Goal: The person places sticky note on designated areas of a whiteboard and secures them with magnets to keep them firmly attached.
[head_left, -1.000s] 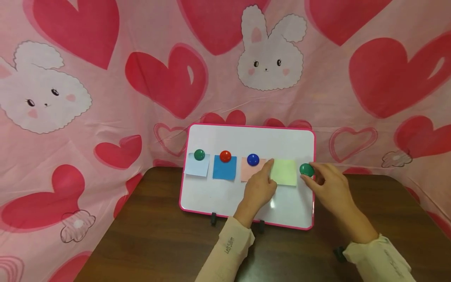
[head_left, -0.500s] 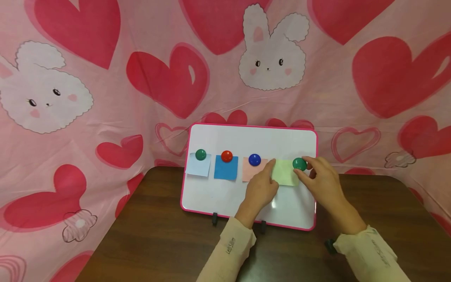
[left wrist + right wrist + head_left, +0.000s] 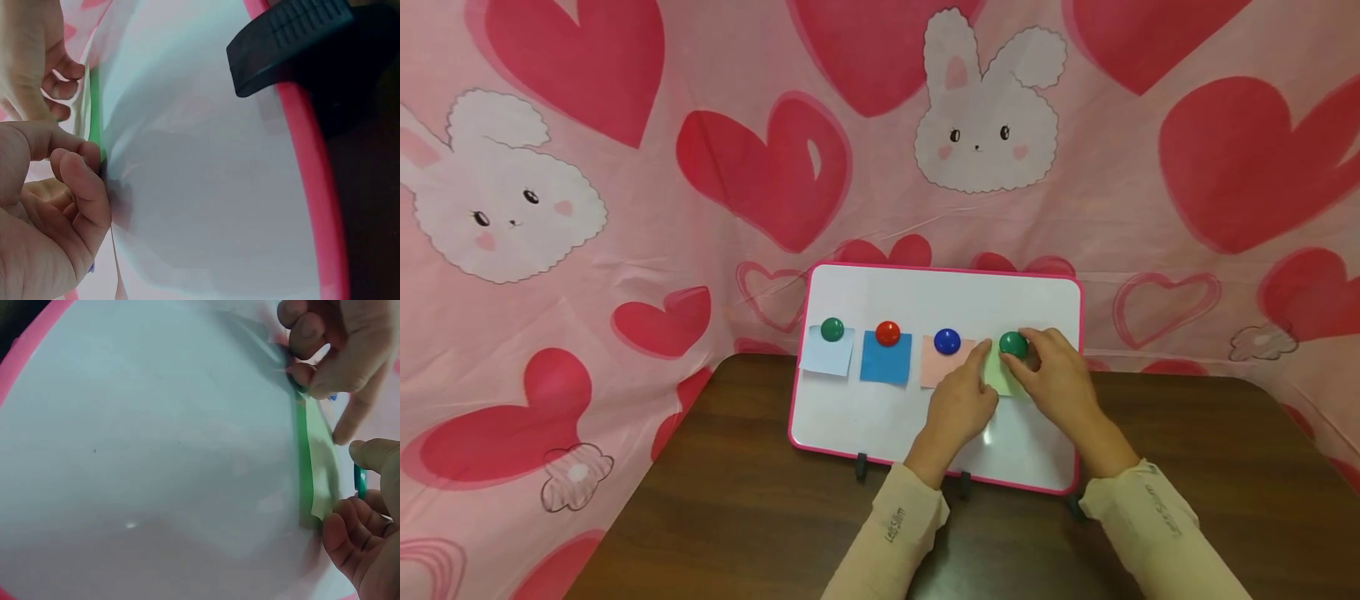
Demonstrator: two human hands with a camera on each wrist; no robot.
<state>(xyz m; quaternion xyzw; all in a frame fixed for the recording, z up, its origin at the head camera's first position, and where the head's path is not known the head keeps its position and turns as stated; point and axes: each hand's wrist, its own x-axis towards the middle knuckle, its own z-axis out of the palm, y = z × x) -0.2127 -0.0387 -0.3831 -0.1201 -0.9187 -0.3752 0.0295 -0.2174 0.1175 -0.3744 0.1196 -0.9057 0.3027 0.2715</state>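
Observation:
A small whiteboard (image 3: 887, 425) with a pink rim leans on the table. My right hand (image 3: 1060, 383) pinches a round green magnet (image 3: 1012, 343) between thumb and fingers, over the upper part of a pale green sticky note (image 3: 1003, 385). My left hand (image 3: 957, 408) presses that note's left edge with a straight index finger, its other fingers bent. In the right wrist view the note (image 3: 322, 465) stands slightly off the board at its lower edge, and the magnet (image 3: 360, 480) shows partly behind my fingers. Whether the magnet touches the note cannot be told.
Leftward hang a peach note (image 3: 934, 368) under a blue magnet (image 3: 947, 341), a blue note (image 3: 886, 362) under a red magnet (image 3: 887, 333), and a light blue note (image 3: 827, 358) under another green magnet (image 3: 832, 329). Black feet (image 3: 861, 467) support the board. A patterned pink cloth (image 3: 880, 183) hangs behind.
My right hand has carried the green magnet leftward from the board's right edge to over the pale green note. My left hand has stayed at the note's left edge.

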